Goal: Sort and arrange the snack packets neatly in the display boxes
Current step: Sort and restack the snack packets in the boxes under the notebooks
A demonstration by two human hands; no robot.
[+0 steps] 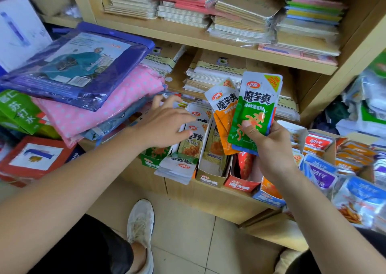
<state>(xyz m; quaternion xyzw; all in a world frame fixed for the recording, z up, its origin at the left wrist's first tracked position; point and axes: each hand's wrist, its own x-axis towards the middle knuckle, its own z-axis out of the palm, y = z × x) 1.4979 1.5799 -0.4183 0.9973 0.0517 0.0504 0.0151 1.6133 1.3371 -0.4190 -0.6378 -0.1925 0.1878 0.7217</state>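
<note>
My right hand [265, 146] grips a fanned bunch of snack packets: a green packet [254, 108] in front and an orange packet [224, 115] behind it, held upright above the display boxes. My left hand [167, 123] reaches over the leftmost boxes with fingers spread, resting on the upright yellow-labelled packets [195, 142]. Below stand a tan display box [210, 178], a red display box [240, 185] and a green display box [149, 163], each holding packets. A loose pile of white packets [177, 167] lies on the front of the green box.
Folded raincoat packs, purple [79, 64] and pink [100, 110], are stacked left of the boxes. Several blue, purple and orange fish-snack packets [325, 169] fill boxes at the right. Notebook stacks [229, 12] fill the wooden shelves above. My shoe [140, 221] stands on the tiled floor.
</note>
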